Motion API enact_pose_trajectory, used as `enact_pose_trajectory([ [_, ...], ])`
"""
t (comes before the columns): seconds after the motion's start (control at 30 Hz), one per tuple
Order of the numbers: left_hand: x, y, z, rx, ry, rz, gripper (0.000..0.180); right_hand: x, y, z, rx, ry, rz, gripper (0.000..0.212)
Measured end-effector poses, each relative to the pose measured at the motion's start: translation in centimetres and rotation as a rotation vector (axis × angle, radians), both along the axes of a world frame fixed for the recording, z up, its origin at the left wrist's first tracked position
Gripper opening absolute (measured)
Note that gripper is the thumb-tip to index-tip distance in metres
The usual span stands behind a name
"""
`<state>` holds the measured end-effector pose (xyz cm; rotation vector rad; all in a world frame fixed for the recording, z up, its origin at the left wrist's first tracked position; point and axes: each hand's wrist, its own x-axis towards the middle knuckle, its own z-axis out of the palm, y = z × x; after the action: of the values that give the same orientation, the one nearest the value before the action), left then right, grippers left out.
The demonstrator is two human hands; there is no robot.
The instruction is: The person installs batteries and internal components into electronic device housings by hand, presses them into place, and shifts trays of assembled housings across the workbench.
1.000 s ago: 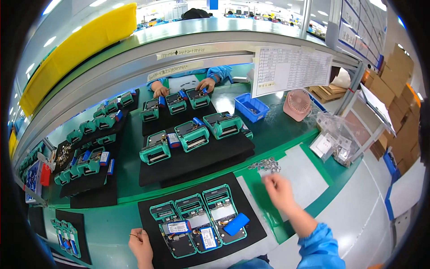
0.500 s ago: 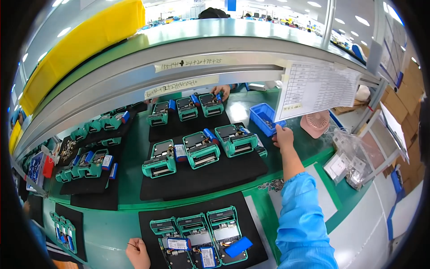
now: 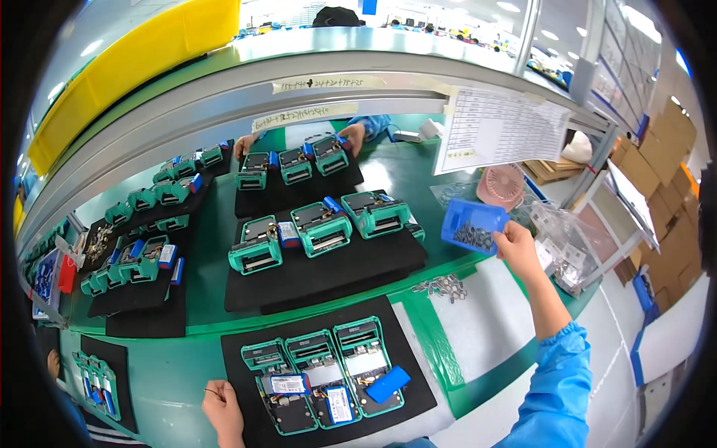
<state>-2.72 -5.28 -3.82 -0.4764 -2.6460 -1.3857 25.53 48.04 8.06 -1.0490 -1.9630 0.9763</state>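
Note:
My right hand (image 3: 518, 249) grips the near right rim of a small blue bin (image 3: 487, 216), tilted toward me. Small dark metal parts (image 3: 473, 237) lie in its lower side. Beside the black mat (image 3: 237, 361), my left hand (image 3: 223, 413) is closed in a pinch; a thin dark tip shows at its fingers, too small to name. On that mat three open green device housings (image 3: 337, 334) lie side by side. Two white-labelled blue battery packs (image 3: 340, 404) and a plain blue pack (image 3: 388, 384) rest on them.
Loose metal parts (image 3: 446, 287) lie near a white sheet (image 3: 489, 313). More green housings (image 3: 321, 231) stand on black foam beyond. Across the bench, another person's hands (image 3: 353, 137) touch housings. A metal rail (image 3: 418, 82) with a hanging paper (image 3: 508, 131) crosses above; a pink fan (image 3: 500, 187) stands right.
My right hand has lifted the blue bin from the bench, bringing it rightward, nearer and tilted, so its contents show. My left hand stays beside the mat. The view has shifted slightly.

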Motion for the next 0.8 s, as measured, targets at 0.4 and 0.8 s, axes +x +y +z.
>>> enact_pose_trajectory([
  [0.4, -0.3, -1.5, 1.4, -0.040, -0.029, -0.045, 0.011, 0.5, -10.3, 1.8, 0.515, -0.502, -0.005, 0.020],
  [0.8, 1.7, -0.5, 3.3, -0.202, -0.075, -0.058, 0.022, 3.6, -11.1, -1.9, 0.802, -0.550, 0.154, 0.014],
])
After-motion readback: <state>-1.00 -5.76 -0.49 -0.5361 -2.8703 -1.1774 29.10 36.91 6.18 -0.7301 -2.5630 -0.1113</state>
